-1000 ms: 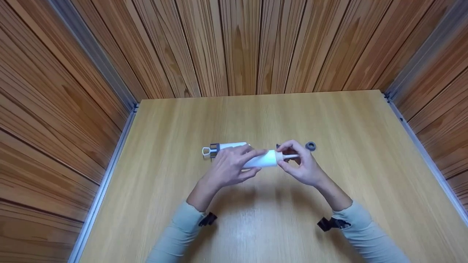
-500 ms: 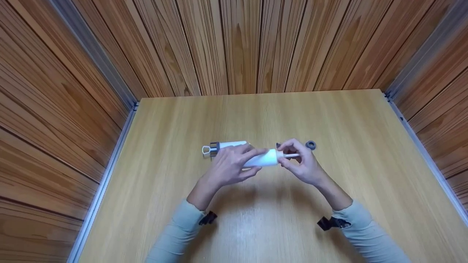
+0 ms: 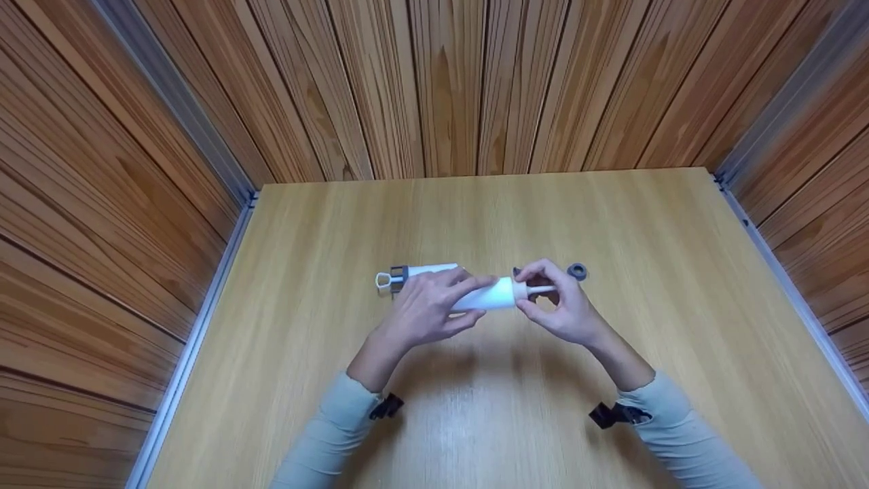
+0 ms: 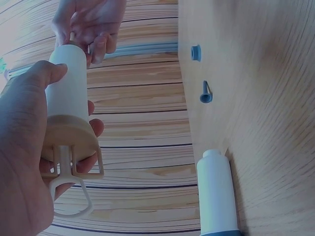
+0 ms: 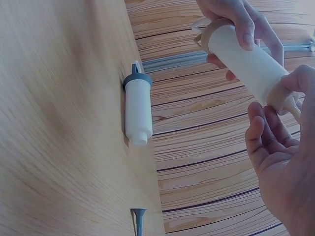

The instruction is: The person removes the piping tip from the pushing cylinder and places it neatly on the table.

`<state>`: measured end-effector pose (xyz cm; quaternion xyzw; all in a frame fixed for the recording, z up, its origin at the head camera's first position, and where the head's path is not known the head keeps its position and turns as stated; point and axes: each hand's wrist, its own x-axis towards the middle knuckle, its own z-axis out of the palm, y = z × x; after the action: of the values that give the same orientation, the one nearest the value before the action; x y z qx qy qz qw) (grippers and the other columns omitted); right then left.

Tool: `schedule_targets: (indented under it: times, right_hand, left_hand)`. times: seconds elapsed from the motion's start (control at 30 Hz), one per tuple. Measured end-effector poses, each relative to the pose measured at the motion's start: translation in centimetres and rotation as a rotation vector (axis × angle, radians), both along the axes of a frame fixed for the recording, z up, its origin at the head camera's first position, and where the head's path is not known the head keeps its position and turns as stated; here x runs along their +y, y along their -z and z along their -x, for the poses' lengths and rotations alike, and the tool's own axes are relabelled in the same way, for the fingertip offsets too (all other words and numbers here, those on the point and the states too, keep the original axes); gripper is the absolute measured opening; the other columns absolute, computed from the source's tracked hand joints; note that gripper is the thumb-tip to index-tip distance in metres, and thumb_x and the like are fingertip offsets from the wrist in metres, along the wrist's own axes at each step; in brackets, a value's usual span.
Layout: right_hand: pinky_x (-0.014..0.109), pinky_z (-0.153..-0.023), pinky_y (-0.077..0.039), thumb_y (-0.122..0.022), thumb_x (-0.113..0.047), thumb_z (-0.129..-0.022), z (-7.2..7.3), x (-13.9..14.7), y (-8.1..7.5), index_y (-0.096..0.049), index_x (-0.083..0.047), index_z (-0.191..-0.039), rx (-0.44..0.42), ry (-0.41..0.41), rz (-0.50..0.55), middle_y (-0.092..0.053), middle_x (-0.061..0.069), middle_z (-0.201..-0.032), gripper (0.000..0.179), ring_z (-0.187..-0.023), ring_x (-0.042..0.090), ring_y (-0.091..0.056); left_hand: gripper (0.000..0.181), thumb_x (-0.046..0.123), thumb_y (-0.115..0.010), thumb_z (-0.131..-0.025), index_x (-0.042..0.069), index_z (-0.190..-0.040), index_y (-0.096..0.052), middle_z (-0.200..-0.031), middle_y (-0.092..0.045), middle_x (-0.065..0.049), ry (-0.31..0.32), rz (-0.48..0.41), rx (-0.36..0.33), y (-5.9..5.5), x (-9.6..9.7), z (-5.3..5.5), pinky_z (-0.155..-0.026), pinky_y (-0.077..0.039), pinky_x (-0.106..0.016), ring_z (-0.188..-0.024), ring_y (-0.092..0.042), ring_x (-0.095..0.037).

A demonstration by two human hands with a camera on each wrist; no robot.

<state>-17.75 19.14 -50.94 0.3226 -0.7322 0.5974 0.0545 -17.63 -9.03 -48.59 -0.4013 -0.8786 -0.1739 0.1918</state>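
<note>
While I am watching from afar, the left hand [image 3: 434, 309] is gripping the white barrel [image 3: 499, 295], thumb and fingers on opposite sides, and the right hand [image 3: 562, 307] is pinching the tan end cap [image 5: 279, 96], with the thin nozzle [image 3: 542, 290] pointing out past it. Between both hands, the barrel is sitting above the table [image 3: 461, 217]. I am judging it light and stiff, probably hard plastic, smooth enough to risk slipping under a loose grip. I am favouring mid-barrel for the main hold, clear of the tan collar [image 4: 71, 135] and the white plunger [image 4: 65, 160]; the cap is looking safer for pinching than the slim nozzle, which I am guessing could bend. Another white cylinder [image 5: 138, 109] is lying on the table.
</note>
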Motion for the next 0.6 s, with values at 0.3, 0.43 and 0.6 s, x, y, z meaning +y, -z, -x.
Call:
schedule_targets:
  times: [0.3, 0.43, 0.6]
  right_hand:
    - [0.021, -0.08, -0.064, -0.066, 0.016, -0.096, 0.15, 0.2, -0.11, -0.058, 0.015, -0.127, -0.01, -0.022, 0.006, -0.07, -0.012, -0.113, 0.032, -0.094, 0.005, -0.071]
    - [0.02, -0.072, -0.063, -0.063, 0.017, -0.099, 0.08, 0.06, -0.22, -0.059, 0.014, -0.122, -0.016, -0.005, 0.007, -0.068, -0.013, -0.103, 0.024, -0.083, 0.002, -0.068]
    - [0.021, -0.072, -0.063, -0.065, 0.017, -0.1, -0.02, -0.06, -0.26, -0.061, 0.013, -0.119, -0.036, 0.027, 0.002, -0.068, -0.013, -0.101, 0.021, -0.082, 0.002, -0.068]
  left_hand:
    - [0.047, 0.043, -0.081, -0.102, 0.028, -0.146, -0.072, -0.121, -0.083, -0.006, 0.006, -0.015, -0.004, 0.04, 0.03, 0.0, -0.07, -0.064, -0.032, -0.084, -0.078, -0.021]
    - [0.047, 0.043, -0.081, -0.102, 0.028, -0.146, -0.072, -0.12, -0.082, -0.006, 0.008, -0.02, 0.001, 0.06, 0.07, -0.05, -0.07, -0.063, -0.031, -0.084, -0.077, -0.021]
    - [0.047, 0.042, -0.081, -0.102, 0.029, -0.146, -0.072, -0.119, -0.082, -0.004, -0.002, -0.011, 0.004, 0.1, 0.18, -0.1, -0.068, -0.061, -0.03, -0.081, -0.076, -0.02]
